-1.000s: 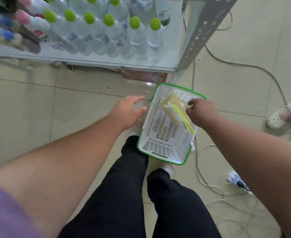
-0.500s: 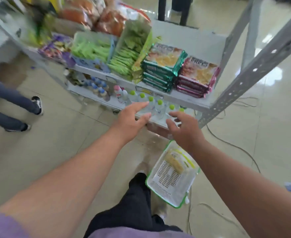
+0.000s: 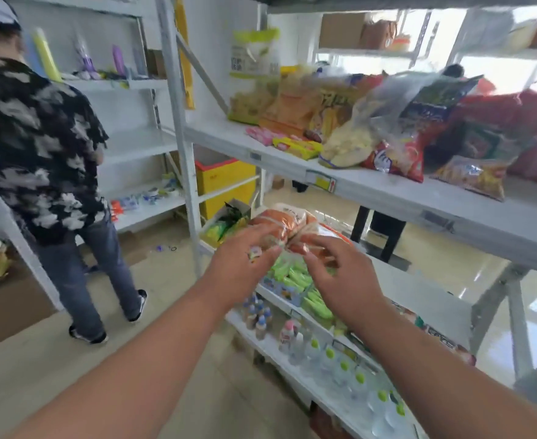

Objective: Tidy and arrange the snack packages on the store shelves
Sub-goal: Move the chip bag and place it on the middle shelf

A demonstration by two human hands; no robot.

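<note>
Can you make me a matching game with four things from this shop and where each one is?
Things:
1. clear bag of pale yellow chips
2. green-capped clear water bottles
3. yellow box with red rim
4. orange-filled plastic bags

Places:
A. bottom shelf, in a row
B. upper shelf, lying near the front edge
C. just beyond both hands, middle shelf
D. behind the grey shelf post

Pairs: 1-B, 2-A, 3-D, 4-C

1 head cam, looks fwd and slightly down, close over hands [image 3: 292, 267], facing shelves [image 3: 387, 191].
</note>
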